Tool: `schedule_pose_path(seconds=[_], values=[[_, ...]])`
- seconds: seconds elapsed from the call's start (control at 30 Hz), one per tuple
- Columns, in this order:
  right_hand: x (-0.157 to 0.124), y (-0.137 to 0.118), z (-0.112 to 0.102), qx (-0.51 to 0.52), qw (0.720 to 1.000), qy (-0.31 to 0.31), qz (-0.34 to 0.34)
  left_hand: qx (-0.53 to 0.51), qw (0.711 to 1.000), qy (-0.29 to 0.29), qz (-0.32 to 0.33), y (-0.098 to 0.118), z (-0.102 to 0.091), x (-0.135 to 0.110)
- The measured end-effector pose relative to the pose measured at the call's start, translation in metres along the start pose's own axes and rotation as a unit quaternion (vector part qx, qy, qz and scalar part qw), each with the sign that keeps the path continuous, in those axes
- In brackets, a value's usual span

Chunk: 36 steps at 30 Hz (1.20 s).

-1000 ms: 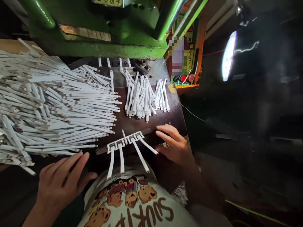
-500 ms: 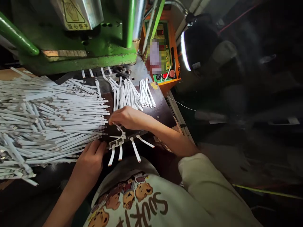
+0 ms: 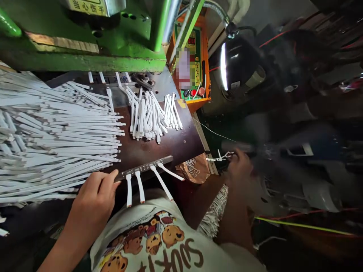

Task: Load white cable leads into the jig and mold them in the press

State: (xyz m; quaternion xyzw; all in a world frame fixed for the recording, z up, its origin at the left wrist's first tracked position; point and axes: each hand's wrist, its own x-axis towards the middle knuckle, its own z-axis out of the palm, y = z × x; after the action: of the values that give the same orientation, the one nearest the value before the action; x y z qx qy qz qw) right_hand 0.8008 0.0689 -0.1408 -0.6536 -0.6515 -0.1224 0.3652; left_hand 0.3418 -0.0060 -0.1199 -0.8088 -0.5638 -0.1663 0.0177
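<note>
My left hand point(image 3: 95, 198) pinches the left end of a narrow metal bar point(image 3: 168, 159) at the front edge of the table. Several short white flat cables point(image 3: 162, 184) sit with their heads in the bar's slots and their tails hanging toward my shirt. Out to the right, beyond the table edge, my right hand point(image 3: 240, 166) grips a thin, branched white plastic piece point(image 3: 219, 157), which sticks out to the left from the fingers. Motion blur softens the right hand, and the forearm below it is in shadow.
A large pile of white cables point(image 3: 85, 132) covers the left side, and a smaller bunch point(image 3: 149, 117) lies mid-table. Behind stands a green press point(image 3: 127, 41) with an orange control box point(image 3: 207, 83). A brown bag point(image 3: 198, 170) of small white pieces is below the right edge.
My right hand has moved from above the bar out to the right, carrying the branched white plastic piece away from it. My left hand stays at the bar's left end.
</note>
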Motion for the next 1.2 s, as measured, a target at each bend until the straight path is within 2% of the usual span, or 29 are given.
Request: schedule_pose_path(seconds=[0.07,0.13,0.17,0.2,0.27,0.33,0.43,0.5,0.63,0.7,0.73,0.77,0.8,0.87,0.9,0.93,0.97,1.07,1.13,1.2], values=[[-0.009,-0.02,-0.004,-0.021,1.0,-0.02,-0.009,-0.026,0.999,0.026,-0.013,0.001,-0.001,0.002],[-0.011,-0.063,0.005,0.018,0.995,-0.09,-0.036,-0.071,0.996,0.051,-0.014,0.003,-0.001,0.006],[-0.011,-0.088,0.011,0.072,0.986,-0.139,-0.059,-0.102,0.993,0.058,-0.008,0.004,-0.001,0.008],[-0.011,-0.113,0.019,0.15,0.966,-0.193,-0.089,-0.136,0.989,0.062,0.002,0.005,-0.001,0.009],[-0.01,-0.155,0.032,0.291,0.908,-0.261,-0.152,-0.197,0.978,0.059,0.02,0.006,-0.002,0.011],[-0.006,-0.181,0.043,0.381,0.863,-0.277,-0.184,-0.236,0.97,0.059,0.016,0.004,-0.005,0.013],[0.012,-0.195,0.059,0.444,0.836,-0.277,-0.164,-0.262,0.963,0.061,-0.031,-0.004,-0.011,0.027],[0.035,-0.198,0.074,0.428,0.84,-0.296,-0.15,-0.271,0.96,0.038,-0.065,-0.01,-0.011,0.053],[0.076,-0.21,0.101,0.263,0.889,-0.341,-0.156,-0.227,0.958,-0.078,-0.157,-0.016,-0.002,0.131],[0.08,-0.213,0.099,0.182,0.908,-0.344,-0.154,-0.183,0.959,-0.109,-0.189,-0.017,0.002,0.157],[0.077,-0.212,0.092,0.162,0.909,-0.348,-0.161,-0.162,0.961,-0.112,-0.193,-0.018,0.003,0.161],[0.071,-0.21,0.083,0.163,0.9,-0.362,-0.181,-0.142,0.965,-0.105,-0.192,-0.019,0.003,0.16],[0.064,-0.206,0.072,0.183,0.878,-0.387,-0.212,-0.124,0.97,-0.097,-0.184,-0.02,0.002,0.152],[0.045,-0.199,0.053,0.253,0.818,-0.434,-0.279,-0.098,0.981,-0.077,-0.152,-0.019,-0.002,0.122],[0.035,-0.197,0.047,0.285,0.797,-0.437,-0.304,-0.093,0.985,-0.064,-0.131,-0.018,-0.004,0.102],[0.026,-0.198,0.044,0.309,0.79,-0.419,-0.324,-0.095,0.988,-0.057,-0.107,-0.016,-0.006,0.082],[0.018,-0.2,0.043,0.325,0.795,-0.384,-0.34,-0.102,0.99,-0.057,-0.082,-0.014,-0.008,0.063],[0.004,-0.214,0.054,0.356,0.811,-0.246,-0.394,-0.105,0.992,-0.057,-0.037,-0.005,-0.01,0.02],[0.005,-0.223,0.062,0.389,0.8,-0.192,-0.415,-0.086,0.995,-0.038,-0.037,0.002,-0.005,0.007],[0.009,-0.229,0.064,0.404,0.782,-0.197,-0.432,-0.077,0.996,-0.011,-0.052,0.009,0.001,0.004]])
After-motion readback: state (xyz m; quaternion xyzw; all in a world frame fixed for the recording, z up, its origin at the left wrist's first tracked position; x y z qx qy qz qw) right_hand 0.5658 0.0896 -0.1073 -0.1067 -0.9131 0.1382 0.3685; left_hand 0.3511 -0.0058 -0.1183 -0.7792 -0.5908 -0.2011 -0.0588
